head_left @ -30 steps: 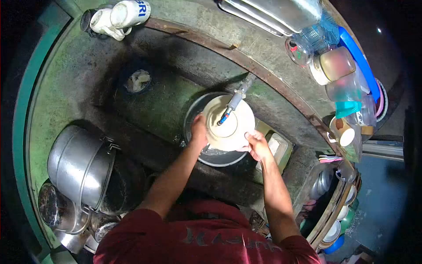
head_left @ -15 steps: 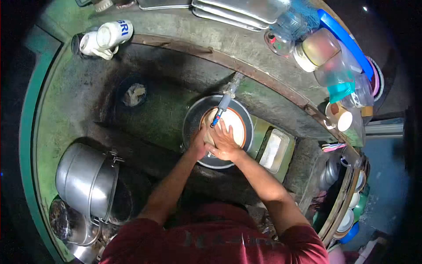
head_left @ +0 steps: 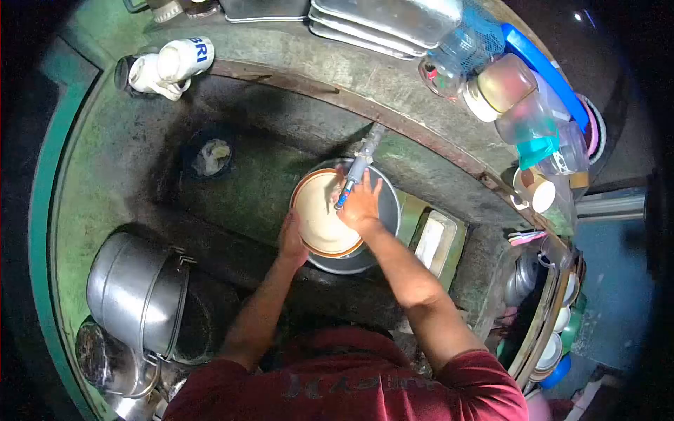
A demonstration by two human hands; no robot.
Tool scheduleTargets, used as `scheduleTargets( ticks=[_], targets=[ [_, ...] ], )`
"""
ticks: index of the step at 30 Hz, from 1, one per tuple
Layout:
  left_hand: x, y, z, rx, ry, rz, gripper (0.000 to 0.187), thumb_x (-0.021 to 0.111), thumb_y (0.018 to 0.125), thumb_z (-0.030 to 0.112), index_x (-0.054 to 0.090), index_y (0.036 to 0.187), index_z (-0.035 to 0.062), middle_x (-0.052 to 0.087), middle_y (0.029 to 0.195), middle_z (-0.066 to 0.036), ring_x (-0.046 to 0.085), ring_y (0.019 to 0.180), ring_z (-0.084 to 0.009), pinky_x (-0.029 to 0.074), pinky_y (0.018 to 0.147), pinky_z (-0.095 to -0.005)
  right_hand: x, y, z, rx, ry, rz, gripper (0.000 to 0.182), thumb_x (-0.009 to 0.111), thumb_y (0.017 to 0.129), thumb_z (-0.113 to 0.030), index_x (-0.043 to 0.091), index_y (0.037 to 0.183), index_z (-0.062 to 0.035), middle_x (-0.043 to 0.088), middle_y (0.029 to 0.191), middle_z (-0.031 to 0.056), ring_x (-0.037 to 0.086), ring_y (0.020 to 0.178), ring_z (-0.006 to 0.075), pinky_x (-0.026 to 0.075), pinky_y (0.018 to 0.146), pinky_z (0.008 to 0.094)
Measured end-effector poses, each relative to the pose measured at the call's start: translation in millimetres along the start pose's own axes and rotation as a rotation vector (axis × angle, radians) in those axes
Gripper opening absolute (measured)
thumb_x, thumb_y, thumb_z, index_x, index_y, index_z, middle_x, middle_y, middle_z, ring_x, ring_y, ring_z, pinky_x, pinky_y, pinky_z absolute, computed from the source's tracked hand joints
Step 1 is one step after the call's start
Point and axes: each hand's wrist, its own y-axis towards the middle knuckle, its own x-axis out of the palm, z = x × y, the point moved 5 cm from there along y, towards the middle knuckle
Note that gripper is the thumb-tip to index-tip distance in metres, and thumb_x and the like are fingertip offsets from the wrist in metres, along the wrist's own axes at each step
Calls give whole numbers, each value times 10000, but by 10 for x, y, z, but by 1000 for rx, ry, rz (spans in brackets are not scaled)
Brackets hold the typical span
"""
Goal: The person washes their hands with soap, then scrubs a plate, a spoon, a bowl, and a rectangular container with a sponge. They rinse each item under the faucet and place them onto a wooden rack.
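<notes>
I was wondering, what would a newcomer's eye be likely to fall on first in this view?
Probably the bright cream plate with its brown rim, at the grey basin near the middle, with the left hand at its edge and the right hand spread against it by the tap. After that, perhaps the big shiny pot at the lower left, then the white mug with blue lettering at the upper left.

Bright at the grip, black at the corners.
Light whitens the plate (head_left: 316, 219) between left hand (head_left: 292, 240) and right hand (head_left: 361, 206), a shadow darkening part of it; glare streaks the pot (head_left: 128, 288) left of the grip and the trays (head_left: 392, 17) beyond; wide-angle distortion bows the ledge (head_left: 281, 48) ahead.
</notes>
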Motion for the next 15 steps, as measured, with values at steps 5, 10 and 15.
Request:
scheduleTargets(
  ticks=[5,10,15],
  targets=[
    [-170,176,-59,-145,-134,-190,595,288,1013,477,408,1381,26,499,1368,-132,508,1221,-280,402,1042,-424,353,-423,446,518,1731,-491,329,631,892,-126,574,1180,23,676,1035,125,691,806,225,582,714,352],
    [-371,682,-402,-161,482,-128,446,510,969,319,471,1304,28,566,1219,-149,567,1119,-297,491,930,-435,-126,-1065,359,389,1453,-216,645,577,837,-34,313,1424,-79,616,1083,230,668,866,349,588,681,486],
    [-78,873,-650,-190,966,-351,420,588,943,247,491,1274,7,583,1150,-131,595,967,-231,491,858,-419,-255,-1571,523,263,755,-267,831,543,760,18,202,1489,-189,535,1244,239,611,1003,409,521,808,469]
  ],
)
